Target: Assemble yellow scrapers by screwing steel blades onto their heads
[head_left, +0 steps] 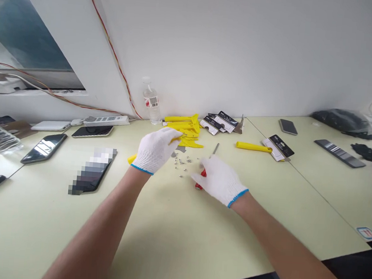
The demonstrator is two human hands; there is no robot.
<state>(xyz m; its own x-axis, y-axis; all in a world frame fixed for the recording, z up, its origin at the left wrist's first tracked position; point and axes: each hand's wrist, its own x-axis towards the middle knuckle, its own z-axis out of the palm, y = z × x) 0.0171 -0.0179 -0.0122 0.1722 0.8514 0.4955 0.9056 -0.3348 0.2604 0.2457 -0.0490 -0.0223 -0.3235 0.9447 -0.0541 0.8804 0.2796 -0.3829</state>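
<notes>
My left hand (159, 150), in a white knit glove with a blue cuff, is closed round a yellow-handled tool (132, 158). Most of that tool is hidden by the glove; its handle end sticks out at the lower left. My right hand (220, 177), gloved alike, is curled over a red-handled screwdriver (199, 186), its thumb somewhat apart from the fingers. The metal shaft (216, 148) points away toward the wall. Several small screws (181, 161) lie scattered on the table between both hands. Just beyond my left hand is a pile of yellow plastic tools (187, 126).
Black-and-white cards (218, 123) lie by the pile, and a carded yellow-handled tool (253, 146) is to the right. A water bottle (152, 102) stands against the wall. Phones (43, 148) and a power strip (107, 120) are at left; black plastic bags (340, 120) are at right.
</notes>
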